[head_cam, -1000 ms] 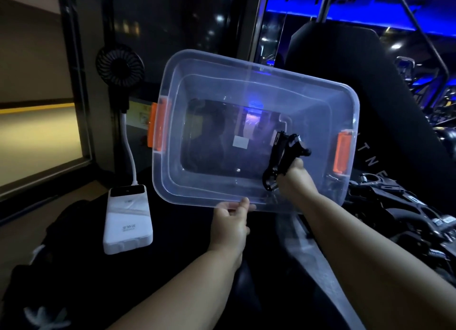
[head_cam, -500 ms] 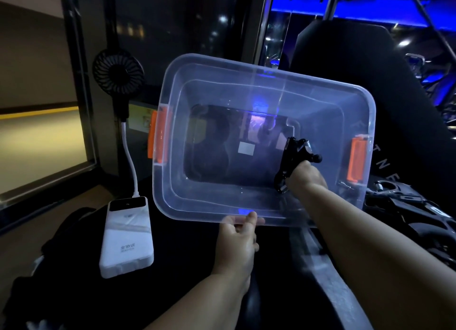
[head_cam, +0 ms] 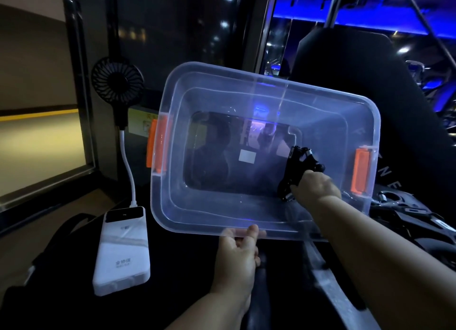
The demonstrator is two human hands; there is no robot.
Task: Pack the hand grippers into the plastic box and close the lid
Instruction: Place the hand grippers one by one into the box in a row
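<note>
The left hand [head_cam: 238, 252] pinched the near rim of the tilted clear plastic box [head_cam: 170, 206], thumb on top. The right hand [head_cam: 317, 190], curled shut, gripped 1 black hand gripper [head_cam: 297, 170] inside the box by its right orange latch [head_cam: 360, 173]. A white power bank [head_cam: 123, 253] and a fan [head_cam: 117, 83] stood to the left. Since 1 second earlier, both grips had held and the box filled more of the view

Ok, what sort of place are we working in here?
Most likely a gym, dimly lit: blue-lit exercise machines stand at upper right, a black padded backrest rises behind the plastic box, and black hand grippers lie heaped at right.
</note>
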